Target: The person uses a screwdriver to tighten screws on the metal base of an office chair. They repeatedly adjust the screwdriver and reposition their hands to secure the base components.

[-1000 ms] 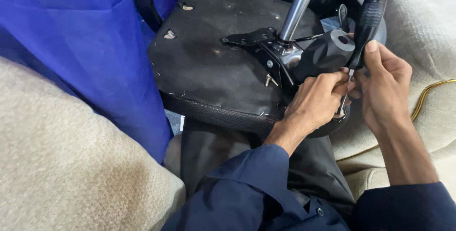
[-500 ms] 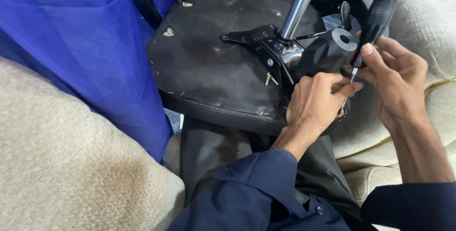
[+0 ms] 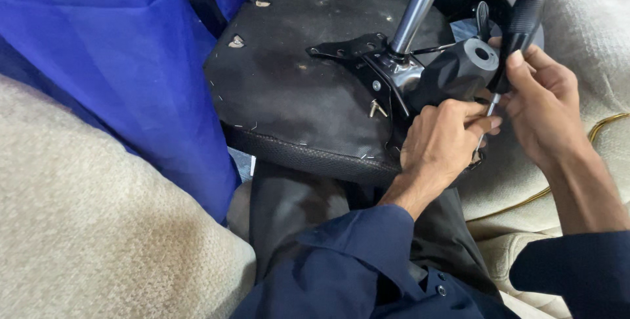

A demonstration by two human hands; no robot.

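We see an upturned chair seat (image 3: 308,89) resting on the person's lap, its black mounting plate (image 3: 367,63) and chrome column (image 3: 420,7) facing up. Our right hand (image 3: 541,106) has its fingers wrapped around the black handle of a screwdriver (image 3: 522,27), held nearly upright beside the plate. Our left hand (image 3: 440,142) pinches the screwdriver's thin shaft low down, against the seat's near edge. A blue cloth (image 3: 118,50) hangs at left.

Two bare hands counted: left hand (image 3: 440,145), right hand (image 3: 541,106). One black-handled screwdriver (image 3: 522,20), one upturned black chair seat (image 3: 308,89), one chrome metal column (image 3: 420,7) seen.
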